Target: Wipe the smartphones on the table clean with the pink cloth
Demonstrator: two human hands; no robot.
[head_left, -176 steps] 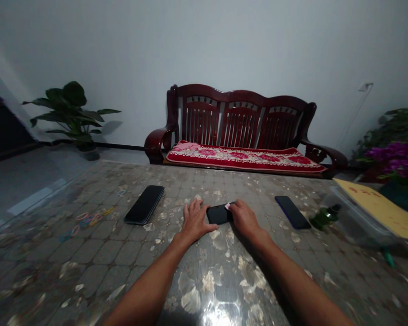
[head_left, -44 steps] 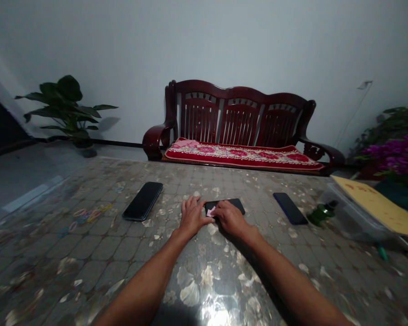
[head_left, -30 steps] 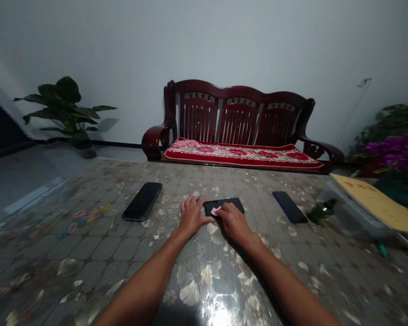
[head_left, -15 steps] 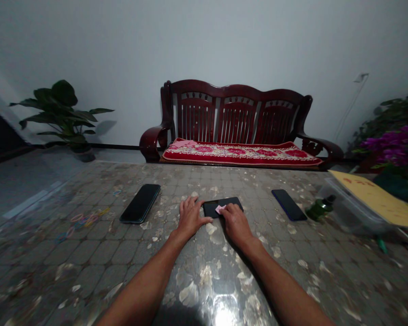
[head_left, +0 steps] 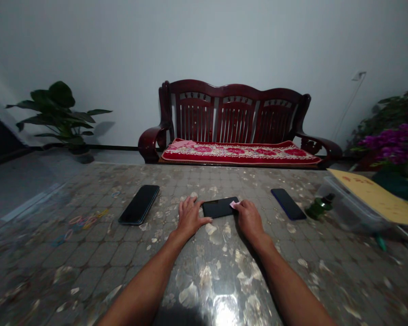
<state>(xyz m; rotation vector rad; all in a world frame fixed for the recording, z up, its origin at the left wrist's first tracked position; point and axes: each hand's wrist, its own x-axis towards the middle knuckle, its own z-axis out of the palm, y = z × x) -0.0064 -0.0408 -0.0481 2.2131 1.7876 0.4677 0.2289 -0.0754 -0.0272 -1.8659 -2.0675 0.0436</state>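
Note:
A black phone (head_left: 219, 208) lies flat and sideways on the patterned tabletop, its dark screen facing up. At its left end my left hand (head_left: 190, 214) grips it, with the thumb by the near corner and the index finger by the far corner. Over the right end of the screen, my right hand (head_left: 250, 219) pinches a small pale pink piece (head_left: 233, 205), cloth or paper, I cannot tell which. The piece touches the glass, and most of it is hidden by the fingers.
Another phone (head_left: 139, 204) lies to the left, near several coloured rubber bands (head_left: 85, 222). On the right are a third phone (head_left: 288, 203), a green bottle (head_left: 319, 207) and a clear plastic box (head_left: 352, 210) under a yellow sheet (head_left: 377, 194). Beyond the table stands a wooden bench (head_left: 236, 113).
My right hand has slid the pink piece rightward across the screen, from near the middle to the right end. My left hand stays at the phone's left end.

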